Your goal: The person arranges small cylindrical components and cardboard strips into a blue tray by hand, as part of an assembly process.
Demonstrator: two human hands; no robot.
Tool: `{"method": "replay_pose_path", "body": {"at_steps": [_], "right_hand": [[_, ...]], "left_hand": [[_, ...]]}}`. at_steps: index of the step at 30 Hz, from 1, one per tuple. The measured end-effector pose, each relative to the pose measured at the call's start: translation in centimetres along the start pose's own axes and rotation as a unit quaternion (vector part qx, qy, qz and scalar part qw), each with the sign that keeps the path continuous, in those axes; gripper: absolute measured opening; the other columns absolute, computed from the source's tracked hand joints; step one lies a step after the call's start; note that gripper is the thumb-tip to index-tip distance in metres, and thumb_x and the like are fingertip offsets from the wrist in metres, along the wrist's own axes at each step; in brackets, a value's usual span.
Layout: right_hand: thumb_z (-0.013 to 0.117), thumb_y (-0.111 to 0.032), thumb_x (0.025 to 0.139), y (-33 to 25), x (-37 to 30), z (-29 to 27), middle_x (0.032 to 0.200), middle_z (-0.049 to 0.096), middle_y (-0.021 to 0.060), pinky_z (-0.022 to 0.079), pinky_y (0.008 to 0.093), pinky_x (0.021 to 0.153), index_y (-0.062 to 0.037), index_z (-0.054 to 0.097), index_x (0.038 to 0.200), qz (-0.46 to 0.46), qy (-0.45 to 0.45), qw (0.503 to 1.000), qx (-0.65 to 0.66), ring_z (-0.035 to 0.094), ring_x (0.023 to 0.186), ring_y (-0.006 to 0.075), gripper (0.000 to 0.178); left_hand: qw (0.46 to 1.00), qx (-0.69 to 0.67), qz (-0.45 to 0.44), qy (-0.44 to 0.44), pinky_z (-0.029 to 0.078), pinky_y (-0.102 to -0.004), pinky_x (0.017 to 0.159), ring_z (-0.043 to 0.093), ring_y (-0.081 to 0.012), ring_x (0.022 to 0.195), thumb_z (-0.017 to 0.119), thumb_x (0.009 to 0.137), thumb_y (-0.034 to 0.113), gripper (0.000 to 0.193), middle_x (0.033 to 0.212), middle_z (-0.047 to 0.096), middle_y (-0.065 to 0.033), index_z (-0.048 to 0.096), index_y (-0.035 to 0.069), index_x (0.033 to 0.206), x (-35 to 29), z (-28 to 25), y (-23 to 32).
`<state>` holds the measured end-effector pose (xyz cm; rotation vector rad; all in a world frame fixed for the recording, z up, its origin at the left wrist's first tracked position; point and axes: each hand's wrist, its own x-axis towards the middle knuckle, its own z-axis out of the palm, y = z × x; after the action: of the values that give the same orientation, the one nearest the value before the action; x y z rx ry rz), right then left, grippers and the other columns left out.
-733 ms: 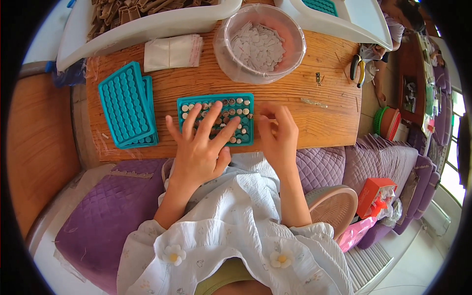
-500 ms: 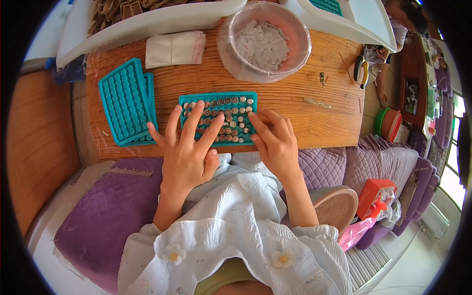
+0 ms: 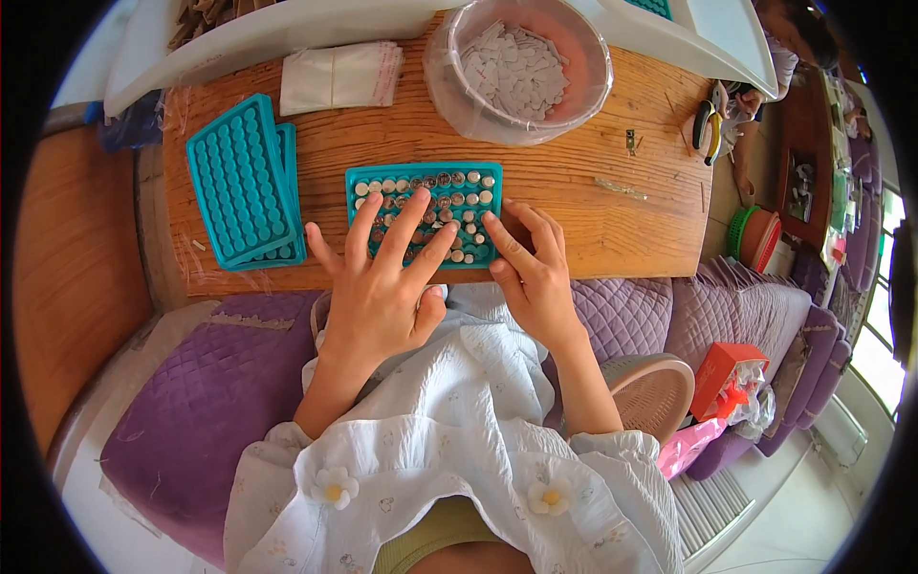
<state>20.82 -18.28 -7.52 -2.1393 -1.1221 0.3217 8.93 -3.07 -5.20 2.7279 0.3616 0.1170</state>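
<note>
A teal tray [image 3: 424, 169] with rows of round cells lies near the table's front edge. Small round button-like pieces [image 3: 472, 178] fill many cells, some pale and others dark or coppery. My left hand [image 3: 384, 277] is open over the tray's left and middle, its spread fingertips on or just above the pieces and hiding several cells. At the right end, my right hand [image 3: 535, 277] has its index finger stretched onto the tray's edge area and its thumb by the near right corner. Nothing shows held in either hand.
Stacked teal trays [image 3: 239, 182] lie left. Behind are clear plastic bags [image 3: 341, 77] and a lined tub [image 3: 598, 96] of white flat pieces [image 3: 513, 72]. Pliers [image 3: 708, 129] lie at the right edge. Beyond sit a white bin [image 3: 258, 43] and a person [image 3: 779, 53].
The view has shifted slightly, so the table sits higher in it. My left fingers have moved rightward over the tray. More pale pieces show at its far left.
</note>
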Motion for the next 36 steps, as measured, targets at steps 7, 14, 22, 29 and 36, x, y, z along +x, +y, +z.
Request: {"method": "replay_pose_path", "body": {"at_steps": [7, 14, 22, 29, 36], "right_hand": [[0.063, -0.018, 0.075, 0.2, -0.3, 0.2, 0.124, 0.043, 0.0141, 0.038, 0.0419, 0.091, -0.0154, 0.057, 0.116, 0.003, -0.007, 1.000, -0.007, 0.042, 0.109, 0.0338, 0.042], [0.051, -0.036, 0.085, -0.4, 0.8, 0.2, 0.129, 0.037, 0.0181, 0.039, 0.0406, 0.087, -0.0159, 0.057, 0.117, -0.044, -0.007, 0.994, -0.095, 0.038, 0.112, 0.0353, 0.038], [0.058, -0.030, 0.079, 0.2, 0.7, 0.2, 0.128, 0.038, 0.0176, 0.035, 0.0434, 0.093, -0.0150, 0.055, 0.118, -0.036, 0.016, 0.999, 0.005, 0.040, 0.110, 0.0352, 0.041], [0.058, 0.002, 0.073, -0.6, 2.0, -4.3, 0.093, 0.059, 0.0161, 0.048, 0.0330, 0.068, 0.0000, 0.059, 0.103, -0.052, 0.203, 0.977, 0.046, 0.058, 0.078, 0.0276, 0.030], [0.052, 0.005, 0.075, -4.3, 17.0, -11.3, 0.071, 0.062, 0.0147, 0.048, 0.0287, 0.055, 0.0014, 0.060, 0.093, -0.022, 0.041, 0.999, -0.028, 0.062, 0.061, 0.0221, 0.020]], "left_hand": [[1.000, 0.006, -0.001, -0.001, -0.004, -0.0661, 0.095, 0.024, -0.0317, 0.127, 0.049, 0.072, 0.029, 0.044, 0.138, 0.033, -0.0024, 0.058, 0.021, 0.114, 0.3, 0.4, 0.4], [1.000, 0.005, -0.006, 0.001, -0.002, -0.0663, 0.095, 0.024, -0.0304, 0.127, 0.050, 0.072, 0.029, 0.047, 0.139, 0.033, -0.0028, 0.056, 0.021, 0.117, 0.3, 0.5, 0.6], [1.000, 0.009, -0.012, -0.003, 0.000, -0.0669, 0.095, 0.026, -0.0300, 0.126, 0.050, 0.071, 0.028, 0.049, 0.138, 0.034, -0.0036, 0.054, 0.020, 0.119, 0.5, 0.3, 0.5], [0.999, -0.015, 0.009, 0.041, 0.004, -0.0634, 0.097, 0.034, -0.0307, 0.120, 0.050, 0.070, 0.022, 0.047, 0.131, 0.041, -0.0087, 0.055, 0.016, 0.117, 1.5, -2.2, 0.3], [0.981, -0.180, -0.005, 0.069, 0.050, -0.0309, 0.065, 0.059, -0.0228, 0.079, 0.059, 0.075, 0.005, 0.044, 0.122, 0.046, -0.0103, 0.051, 0.008, 0.118, 6.7, -3.1, 2.1]]}}
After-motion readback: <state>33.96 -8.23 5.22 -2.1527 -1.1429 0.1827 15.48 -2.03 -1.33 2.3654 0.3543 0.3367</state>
